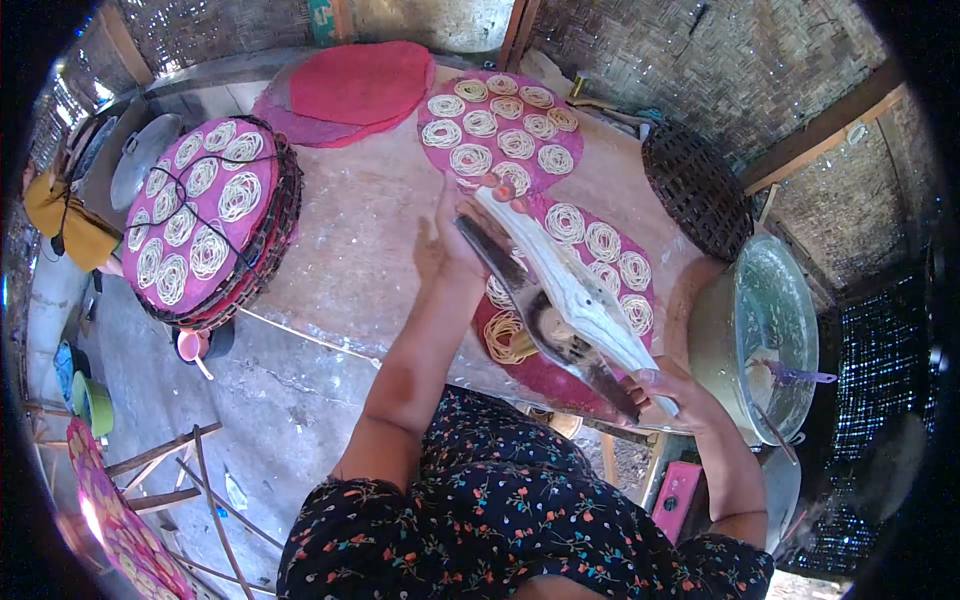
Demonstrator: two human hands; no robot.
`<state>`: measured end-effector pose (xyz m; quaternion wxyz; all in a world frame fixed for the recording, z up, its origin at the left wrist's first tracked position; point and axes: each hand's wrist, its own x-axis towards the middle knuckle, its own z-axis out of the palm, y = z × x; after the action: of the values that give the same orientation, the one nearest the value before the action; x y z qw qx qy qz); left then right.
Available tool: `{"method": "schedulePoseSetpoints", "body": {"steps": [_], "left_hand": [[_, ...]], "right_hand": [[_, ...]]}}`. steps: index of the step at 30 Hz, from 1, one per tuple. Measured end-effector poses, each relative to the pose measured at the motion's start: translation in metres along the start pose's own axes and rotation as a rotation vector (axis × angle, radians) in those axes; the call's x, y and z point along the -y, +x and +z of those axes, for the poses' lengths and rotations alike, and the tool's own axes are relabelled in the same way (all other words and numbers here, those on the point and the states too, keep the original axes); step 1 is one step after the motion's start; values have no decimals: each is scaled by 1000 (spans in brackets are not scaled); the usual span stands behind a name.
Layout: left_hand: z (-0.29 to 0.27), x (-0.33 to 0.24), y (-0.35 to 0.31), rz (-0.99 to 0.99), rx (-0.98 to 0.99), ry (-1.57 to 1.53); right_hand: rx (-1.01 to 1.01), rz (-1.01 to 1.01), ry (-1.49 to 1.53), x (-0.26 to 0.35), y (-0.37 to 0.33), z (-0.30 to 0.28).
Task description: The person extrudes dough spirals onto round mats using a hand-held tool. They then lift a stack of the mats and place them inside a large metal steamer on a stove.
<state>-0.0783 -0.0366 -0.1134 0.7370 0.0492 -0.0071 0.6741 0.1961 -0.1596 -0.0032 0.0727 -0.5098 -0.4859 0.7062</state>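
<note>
Both my hands hold a two-piece wooden hand press [575,290] slantwise above the table. One long piece is pale and whitish; the other is dark, with a round part at its middle. My left hand [458,235] is closed at its far left end, the fingers partly hidden behind the wood. My right hand [675,390] grips the near right end, where the two pieces come close together. Under the press lies a magenta cloth sheet [645,270] with several coiled noodle rings, partly covered. One yellower coil [505,335] sits beside the dark piece.
Another sheet with noodle coils [500,130] lies farther back, beside stacked red cloths [360,85]. At left stands a tied stack of woven trays [215,215]. A green tub [770,330] and dark basket [700,190] are at right. Another person's sleeve [65,215] shows far left.
</note>
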Motion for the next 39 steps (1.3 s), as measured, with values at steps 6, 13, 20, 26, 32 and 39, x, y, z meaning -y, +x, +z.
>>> {"method": "schedulePoseSetpoints", "body": {"steps": [6, 13, 20, 26, 32, 39], "left_hand": [[-27, -2, 26, -30, 75, 33], [20, -11, 34, -148, 213, 9], [-20, 69, 16, -226, -28, -32], [-32, 79, 34, -118, 62, -49], [-3, 54, 10, -220, 86, -83], [-9, 81, 17, -188, 0, -123]], "right_hand": [[-137, -70, -4, -22, 27, 5], [31, -172, -12, -38, 18, -20], [-36, 75, 190, -63, -27, -32], [-98, 12, 36, -70, -22, -39], [-114, -57, -21, -44, -45, -16], [-190, -28, 19, -53, -54, -27]]}}
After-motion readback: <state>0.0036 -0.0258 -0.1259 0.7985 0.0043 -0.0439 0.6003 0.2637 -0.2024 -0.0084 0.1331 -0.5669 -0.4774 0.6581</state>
